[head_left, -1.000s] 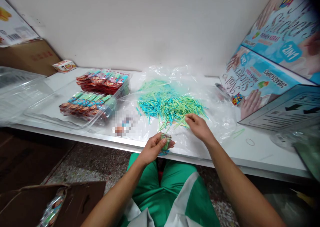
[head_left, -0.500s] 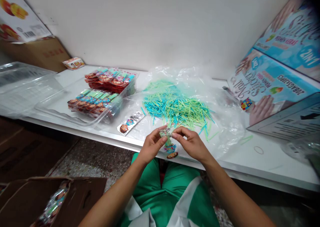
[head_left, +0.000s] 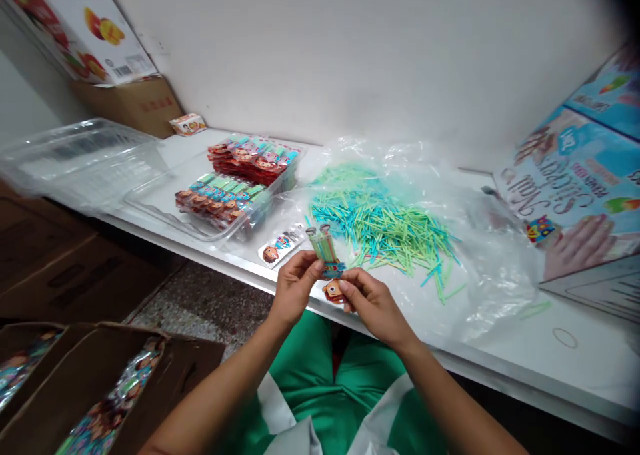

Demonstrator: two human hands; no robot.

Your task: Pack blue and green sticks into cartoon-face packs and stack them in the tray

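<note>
A small printed clear packet [head_left: 327,253] with green sticks inside is held up between my two hands near the table's front edge. My left hand [head_left: 296,283] pinches its left side, thumb on the front. With thumb and fingertips, my right hand [head_left: 371,300] grips the lower end by the cartoon face. Behind the hands a heap of thin green and blue sticks [head_left: 380,218] lies on a clear plastic sheet [head_left: 487,278]. Left of the heap, a flat printed packet [head_left: 281,245] rests on the table.
A clear tray [head_left: 150,205] holds filled packets [head_left: 220,198] in two groups, with stacked clear trays [head_left: 80,161] farther left. Printed boxes [head_left: 575,195] stand at the right, near a rubber band [head_left: 565,337]. An open carton [head_left: 195,361] with packets sits low at the left.
The packet has turned upright, its open-looking top now higher. My right hand has shifted from its top to its lower end. The whole view has swung left.
</note>
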